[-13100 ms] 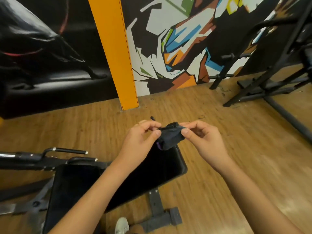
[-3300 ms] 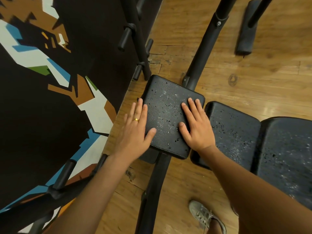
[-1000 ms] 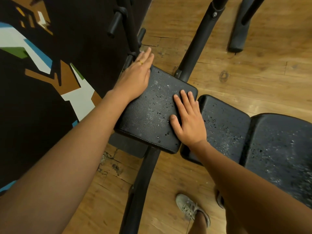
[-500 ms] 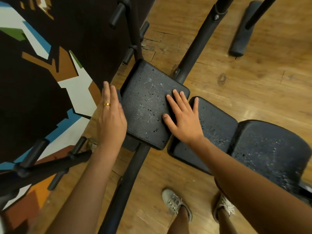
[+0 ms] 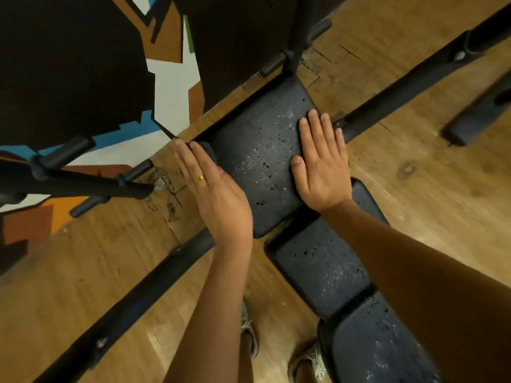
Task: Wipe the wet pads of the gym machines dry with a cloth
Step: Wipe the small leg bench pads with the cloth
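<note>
A black textured pad (image 5: 257, 161) of the gym machine is dotted with water drops. My right hand (image 5: 320, 167) lies flat on its right side, fingers straight and together. At the pad's left edge my left hand (image 5: 215, 192), with a gold ring, rests with straight fingers. A small dark rounded bit (image 5: 208, 152) shows by those fingertips; I cannot tell whether it is the cloth. Two more wet black pads, the second pad (image 5: 318, 272) and the third pad (image 5: 373, 344), follow toward me under my right forearm.
Black frame bars (image 5: 132, 294) cross the wooden floor (image 5: 428, 203) under the pads. A painted wall (image 5: 83, 78) with black storage pegs (image 5: 83, 186) stands close on the left. A padded roller (image 5: 475, 117) lies at the right. My shoes (image 5: 307, 363) are below.
My left hand has slid from beside the pad onto its left edge. My right hand has stayed flat on the pad. The view has turned.
</note>
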Demonstrator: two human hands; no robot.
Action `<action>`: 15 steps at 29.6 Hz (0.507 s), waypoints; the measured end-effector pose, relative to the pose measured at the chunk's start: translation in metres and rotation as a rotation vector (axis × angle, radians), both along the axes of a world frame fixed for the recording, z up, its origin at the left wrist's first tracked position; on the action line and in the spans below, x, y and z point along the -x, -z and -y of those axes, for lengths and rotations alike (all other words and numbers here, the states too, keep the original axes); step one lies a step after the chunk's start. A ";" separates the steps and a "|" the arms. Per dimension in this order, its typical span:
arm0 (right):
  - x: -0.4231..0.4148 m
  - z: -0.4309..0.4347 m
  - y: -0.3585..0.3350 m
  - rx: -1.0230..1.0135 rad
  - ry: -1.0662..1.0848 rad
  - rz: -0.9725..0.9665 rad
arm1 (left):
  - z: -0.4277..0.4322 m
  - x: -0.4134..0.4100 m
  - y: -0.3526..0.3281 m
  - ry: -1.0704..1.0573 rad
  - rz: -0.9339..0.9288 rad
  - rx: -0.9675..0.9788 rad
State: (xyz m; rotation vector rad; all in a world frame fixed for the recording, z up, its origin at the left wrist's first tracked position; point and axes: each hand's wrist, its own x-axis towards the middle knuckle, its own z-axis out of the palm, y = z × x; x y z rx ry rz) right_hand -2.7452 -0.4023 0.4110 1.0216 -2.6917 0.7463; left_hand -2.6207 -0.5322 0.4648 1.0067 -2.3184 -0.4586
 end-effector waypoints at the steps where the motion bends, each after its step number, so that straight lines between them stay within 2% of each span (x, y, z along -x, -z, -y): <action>1: 0.001 0.001 0.001 0.012 -0.007 -0.010 | -0.005 -0.001 0.003 -0.023 -0.026 -0.003; 4: 0.001 0.003 0.003 0.035 -0.011 -0.014 | -0.024 -0.007 0.013 -0.079 -0.068 -0.028; 9: 0.003 0.001 0.006 0.049 -0.004 -0.028 | -0.057 -0.028 0.033 -0.045 -0.023 -0.065; 15: 0.003 0.001 0.010 0.056 -0.010 -0.040 | -0.035 -0.010 0.023 -0.050 0.034 -0.018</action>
